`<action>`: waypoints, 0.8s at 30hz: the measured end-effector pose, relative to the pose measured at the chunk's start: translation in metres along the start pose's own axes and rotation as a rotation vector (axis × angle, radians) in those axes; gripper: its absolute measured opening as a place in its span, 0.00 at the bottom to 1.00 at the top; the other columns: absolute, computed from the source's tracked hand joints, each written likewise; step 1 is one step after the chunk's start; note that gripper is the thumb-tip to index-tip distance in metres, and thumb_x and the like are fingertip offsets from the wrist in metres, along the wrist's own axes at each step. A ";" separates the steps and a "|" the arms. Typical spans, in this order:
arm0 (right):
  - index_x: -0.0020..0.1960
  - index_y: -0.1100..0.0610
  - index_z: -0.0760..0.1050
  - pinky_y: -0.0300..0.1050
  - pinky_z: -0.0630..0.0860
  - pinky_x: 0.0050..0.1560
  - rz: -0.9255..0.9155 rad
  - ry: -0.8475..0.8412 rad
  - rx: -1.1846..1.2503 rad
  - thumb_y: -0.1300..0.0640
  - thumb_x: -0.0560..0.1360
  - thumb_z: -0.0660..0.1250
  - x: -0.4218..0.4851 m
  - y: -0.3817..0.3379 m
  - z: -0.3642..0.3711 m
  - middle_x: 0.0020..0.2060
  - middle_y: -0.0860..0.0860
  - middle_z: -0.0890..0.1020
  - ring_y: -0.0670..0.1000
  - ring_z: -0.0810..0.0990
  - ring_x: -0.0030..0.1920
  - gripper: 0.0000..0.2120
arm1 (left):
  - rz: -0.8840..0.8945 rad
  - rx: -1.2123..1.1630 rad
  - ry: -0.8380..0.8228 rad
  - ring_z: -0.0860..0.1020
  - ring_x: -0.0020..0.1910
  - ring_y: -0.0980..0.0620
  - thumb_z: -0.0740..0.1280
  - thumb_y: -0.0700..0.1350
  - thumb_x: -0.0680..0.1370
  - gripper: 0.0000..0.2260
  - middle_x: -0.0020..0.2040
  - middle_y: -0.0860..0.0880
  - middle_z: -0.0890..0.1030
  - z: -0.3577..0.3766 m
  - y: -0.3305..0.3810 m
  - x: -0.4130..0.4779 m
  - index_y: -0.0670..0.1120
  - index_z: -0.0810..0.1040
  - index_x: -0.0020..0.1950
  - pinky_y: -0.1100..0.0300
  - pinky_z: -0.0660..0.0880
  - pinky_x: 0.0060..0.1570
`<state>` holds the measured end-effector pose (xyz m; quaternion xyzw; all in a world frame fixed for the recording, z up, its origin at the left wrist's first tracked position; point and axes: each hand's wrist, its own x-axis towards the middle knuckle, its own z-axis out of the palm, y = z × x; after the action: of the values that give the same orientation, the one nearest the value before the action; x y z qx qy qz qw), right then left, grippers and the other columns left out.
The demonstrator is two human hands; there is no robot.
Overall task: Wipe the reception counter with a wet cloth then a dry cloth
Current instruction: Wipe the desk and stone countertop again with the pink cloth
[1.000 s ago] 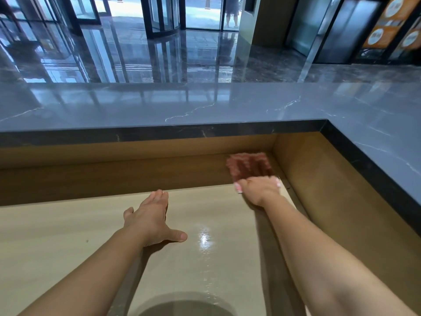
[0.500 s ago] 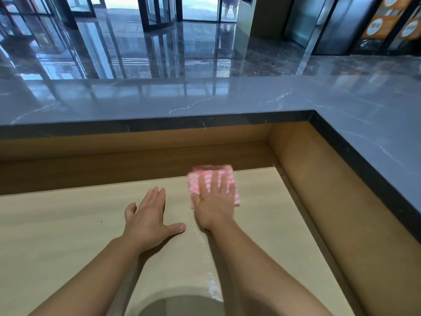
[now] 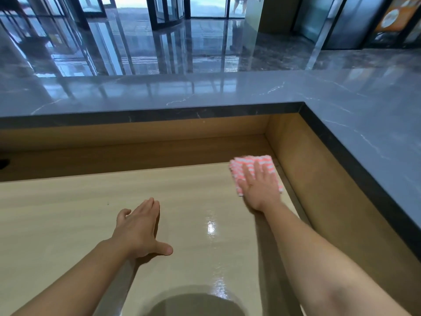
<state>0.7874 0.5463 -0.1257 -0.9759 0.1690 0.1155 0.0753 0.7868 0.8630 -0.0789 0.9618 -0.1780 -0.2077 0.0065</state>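
Note:
A folded pink-and-white striped cloth (image 3: pixel 237 166) lies flat on the beige lower counter (image 3: pixel 68 213), near its far right corner. My right hand (image 3: pixel 259 190) presses on it with straight, spread fingers and covers most of it. My left hand (image 3: pixel 139 229) rests flat on the counter to the left, palm down, thumb out, holding nothing. A wet shiny streak (image 3: pixel 211 226) runs along the counter between my two arms.
A raised grey marble ledge (image 3: pixel 205 92) runs along the back and down the right side, with brown wooden walls (image 3: pixel 319 190) below it boxing in the lower counter. A dark round shadow (image 3: pixel 196 304) falls on the near edge. A glossy lobby floor lies beyond.
My right hand has slid the cloth from the middle back out toward the right corner, after sweeping left from the corner earlier. My left hand has stayed flat in place.

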 end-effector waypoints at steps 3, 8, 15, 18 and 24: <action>0.79 0.46 0.36 0.56 0.45 0.76 0.042 -0.048 0.050 0.40 0.82 0.40 -0.005 0.035 -0.008 0.78 0.53 0.35 0.56 0.37 0.78 0.28 | -0.022 0.033 -0.020 0.54 0.76 0.55 0.70 0.73 0.60 0.51 0.78 0.53 0.54 0.004 -0.001 -0.003 0.49 0.56 0.74 0.47 0.49 0.72; 0.79 0.46 0.37 0.57 0.42 0.75 0.156 0.003 0.082 0.40 0.82 0.40 -0.008 0.014 -0.002 0.78 0.54 0.36 0.57 0.37 0.78 0.28 | -0.056 0.048 -0.080 0.43 0.78 0.55 0.70 0.71 0.62 0.58 0.80 0.51 0.43 0.009 -0.001 0.002 0.47 0.43 0.79 0.46 0.42 0.74; 0.79 0.48 0.34 0.60 0.33 0.74 0.055 0.076 0.064 0.42 0.83 0.39 -0.037 -0.097 0.027 0.77 0.56 0.34 0.61 0.31 0.76 0.28 | -0.071 0.071 -0.111 0.42 0.78 0.54 0.71 0.72 0.61 0.59 0.80 0.51 0.43 0.012 -0.003 0.007 0.47 0.43 0.79 0.44 0.39 0.74; 0.78 0.48 0.34 0.61 0.29 0.72 -0.145 0.041 0.042 0.42 0.83 0.39 -0.057 -0.154 0.041 0.76 0.56 0.31 0.61 0.28 0.75 0.28 | -0.064 0.091 -0.091 0.48 0.78 0.54 0.72 0.71 0.59 0.54 0.79 0.51 0.51 0.011 -0.001 0.010 0.47 0.53 0.75 0.42 0.43 0.73; 0.78 0.43 0.34 0.54 0.25 0.70 -0.372 -0.047 -0.022 0.40 0.82 0.40 -0.065 -0.155 0.038 0.76 0.51 0.30 0.54 0.26 0.74 0.28 | -0.093 0.151 -0.128 0.57 0.76 0.53 0.72 0.71 0.59 0.51 0.75 0.52 0.59 0.006 0.006 0.013 0.51 0.57 0.74 0.39 0.45 0.72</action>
<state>0.7745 0.7183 -0.1288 -0.9881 -0.0173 0.1244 0.0886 0.7935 0.8538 -0.0885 0.9515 -0.1484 -0.2549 -0.0872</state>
